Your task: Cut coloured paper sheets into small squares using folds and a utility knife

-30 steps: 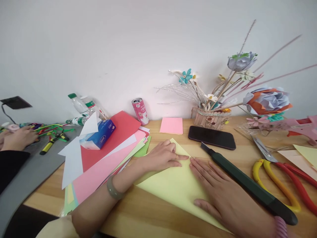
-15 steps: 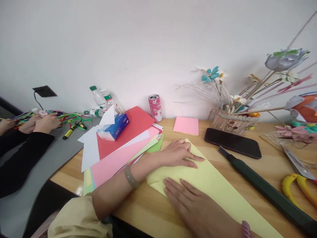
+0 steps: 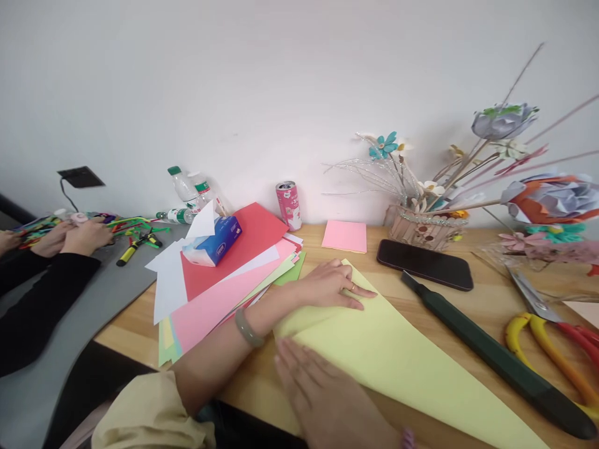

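Observation:
A sheet of pale yellow paper [image 3: 397, 349], folded over along one side, lies slantwise on the wooden table in front of me. My left hand [image 3: 330, 285] presses flat on its upper left part, fingers spread toward the far edge. Close to the near left corner, my right hand [image 3: 318, 386] lies palm down along the paper's edge with its fingers stretched out, slightly blurred. Part of the paper is hidden under both hands.
Left of the paper are stacked coloured sheets [image 3: 219, 299] under a tissue pack [image 3: 218, 240]. A pink can [image 3: 289, 206], pink note pad [image 3: 345, 237], phone [image 3: 425, 264], dark green long-handled tool [image 3: 486, 343], scissors [image 3: 533, 299] and flower basket [image 3: 423, 227] surround it. A co-worker's hands [image 3: 88, 236] are at far left.
My right hand has slid left along the paper's near edge to its left corner. My left hand stays pressed on the paper. The view has turned slightly right.

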`<action>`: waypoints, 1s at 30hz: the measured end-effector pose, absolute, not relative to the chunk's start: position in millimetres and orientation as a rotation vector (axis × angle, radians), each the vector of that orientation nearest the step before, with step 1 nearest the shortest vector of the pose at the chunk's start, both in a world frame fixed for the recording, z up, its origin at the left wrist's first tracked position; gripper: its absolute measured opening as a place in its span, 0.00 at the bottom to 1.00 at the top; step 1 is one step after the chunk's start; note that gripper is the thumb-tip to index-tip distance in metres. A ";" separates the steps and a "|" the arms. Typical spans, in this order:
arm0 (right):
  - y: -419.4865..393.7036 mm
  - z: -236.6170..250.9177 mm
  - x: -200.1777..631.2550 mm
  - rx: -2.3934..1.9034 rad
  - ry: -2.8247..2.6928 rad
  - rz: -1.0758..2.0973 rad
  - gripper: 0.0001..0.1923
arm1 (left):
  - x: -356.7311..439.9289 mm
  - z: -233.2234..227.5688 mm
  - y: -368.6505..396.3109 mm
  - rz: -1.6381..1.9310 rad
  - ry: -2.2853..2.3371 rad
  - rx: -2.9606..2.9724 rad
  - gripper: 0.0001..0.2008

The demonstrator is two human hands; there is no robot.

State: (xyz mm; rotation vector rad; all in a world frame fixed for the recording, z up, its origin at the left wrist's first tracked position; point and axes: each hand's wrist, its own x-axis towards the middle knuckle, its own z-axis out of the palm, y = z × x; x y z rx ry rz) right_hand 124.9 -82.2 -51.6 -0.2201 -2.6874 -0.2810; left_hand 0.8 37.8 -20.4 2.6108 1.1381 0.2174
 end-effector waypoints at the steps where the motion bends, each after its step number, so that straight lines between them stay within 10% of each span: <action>1: -82.1 -50.9 131.1 -0.258 -2.691 -0.283 0.32 | 1.0 -20.7 37.8 0.224 1.139 2.613 0.18; 13: -104.8 -48.2 133.2 -0.389 -2.735 -0.281 0.24 | 2.0 -29.6 35.9 0.317 1.148 2.691 0.15; 21: -103.8 -43.6 155.0 -0.720 -2.758 -0.029 0.46 | 1.9 -33.1 35.1 0.340 1.150 2.692 0.15; 30: -48.6 -12.9 214.2 -1.024 -2.687 -0.033 0.34 | 2.1 -26.6 31.4 0.304 1.141 2.697 0.16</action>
